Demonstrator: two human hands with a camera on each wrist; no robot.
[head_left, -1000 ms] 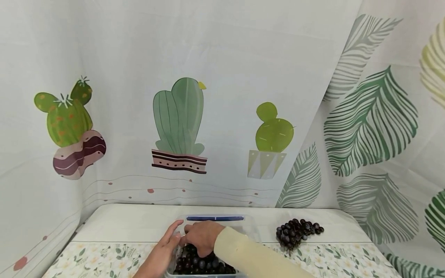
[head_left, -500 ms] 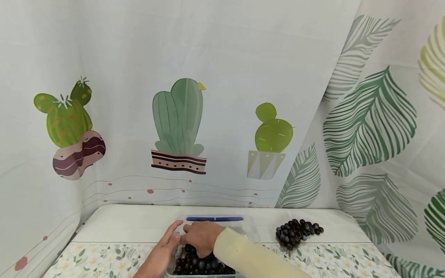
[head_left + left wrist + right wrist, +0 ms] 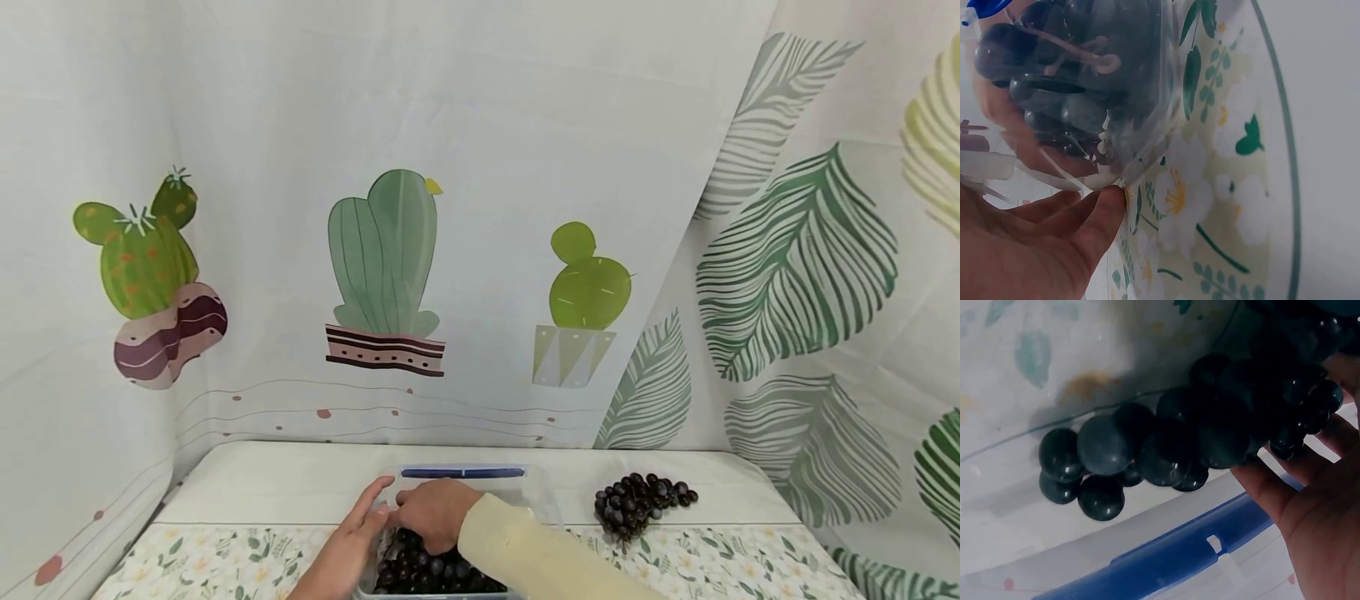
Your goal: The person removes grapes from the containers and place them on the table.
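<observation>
A clear plastic container with blue clips stands at the table's front, dark grapes heaped inside. My left hand lies along the container's left side, fingers extended. In the left wrist view the fingertips of that hand touch the clear wall, with grapes and pale stems showing through. Reaching in over the rim, my right hand has its fingers bent down among the grapes. In the right wrist view the right hand holds a bunch of dark grapes; the fingertips are partly hidden behind it.
Another bunch of dark grapes lies on the table to the right of the container. A blue clip runs along the container's far side. The flowered tablecloth ends at a printed curtain behind.
</observation>
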